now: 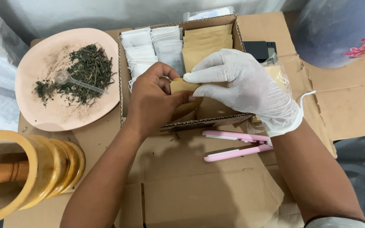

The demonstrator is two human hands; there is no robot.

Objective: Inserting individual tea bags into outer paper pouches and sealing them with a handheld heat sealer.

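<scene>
Flattened cardboard (199, 185) covers the worktop and carries everything here. At its far middle sits an open cardboard box (216, 120), filled at the back with rows of white filter bags (148, 48) and brown paper sachets (205, 40). Left of the box lies a pink plate (43, 114) with a heap of dried green herbs (85, 71) and a small clear plastic scoop (70, 80) resting on them. At the near left corner stands a wooden mortar (26, 173) with its pestle inside. Just in front of the box lies a pink handheld sealer (237, 145), untouched.

Over the box, the bare left hand (153, 101) and the gloved right hand (243, 86) meet on one brown sachet (182, 86). The left hand's fingers are closed on its lower edge; the right hand's thumb and forefinger pinch its top. The sachet looks flat and unsealed, so I judge filling and sealing are not yet done, while herbs remain on the plate.
</scene>
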